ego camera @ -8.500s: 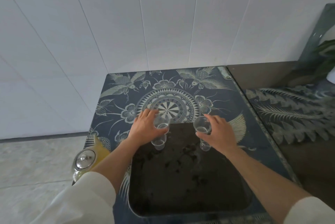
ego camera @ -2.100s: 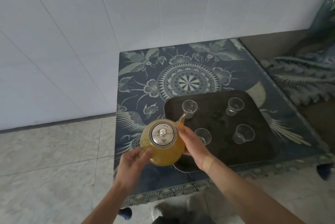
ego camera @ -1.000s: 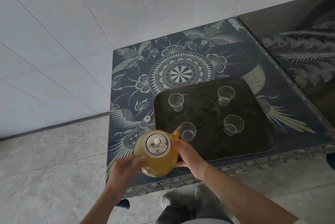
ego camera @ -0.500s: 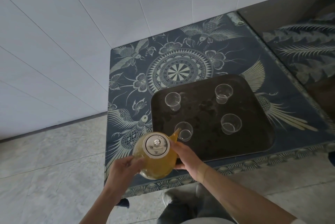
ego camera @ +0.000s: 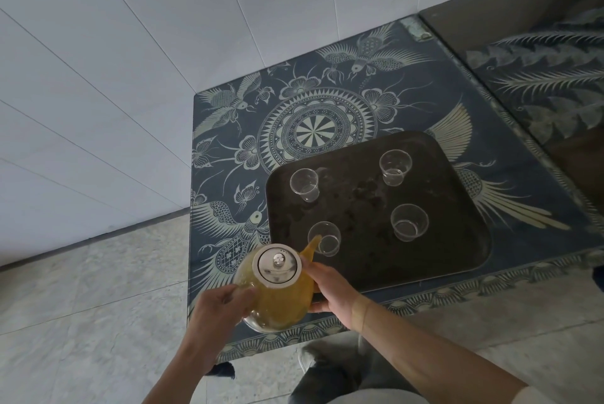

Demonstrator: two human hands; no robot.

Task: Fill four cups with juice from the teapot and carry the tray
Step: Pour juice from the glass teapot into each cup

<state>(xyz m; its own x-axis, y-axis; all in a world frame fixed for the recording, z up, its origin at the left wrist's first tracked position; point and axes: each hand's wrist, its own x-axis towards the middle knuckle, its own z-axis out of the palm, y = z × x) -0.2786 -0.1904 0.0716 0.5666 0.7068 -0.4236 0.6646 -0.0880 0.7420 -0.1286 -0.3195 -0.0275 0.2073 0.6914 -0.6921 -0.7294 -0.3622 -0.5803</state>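
Head view: both hands grip a glass teapot (ego camera: 277, 292) full of yellow-orange juice, held above the near-left corner of the table (ego camera: 376, 76). The left hand (ego camera: 219, 309) is curled around the pot's left flank, fingers wrapped onto the glass. The right hand (ego camera: 330, 286) cups the right flank, thumb up near the metal lid (ego camera: 278, 268), fingers closed underneath. The lid sits between the two hands, and the pot leans forward.

Just beyond the right hand's thumb, the spout (ego camera: 312, 248) points up and right, its tip at the rim of the near-left cup (ego camera: 324, 238). Whether juice is flowing cannot be told; that cup looks clear.

All four clear plastic cups stand upright on the dark tray (ego camera: 464, 253), which lies ahead and to the right of the right hand. The far-left cup (ego camera: 304, 184) is straight ahead of the spout cup, the near-right cup (ego camera: 409, 222) is well to the right of the hand, and the far-right cup (ego camera: 394, 166) is farthest off. None shows yellow liquid.

The tray rests on the blue patterned tabletop, near its front edge. White wall panels (ego camera: 163, 44) rise behind the left hand's side.
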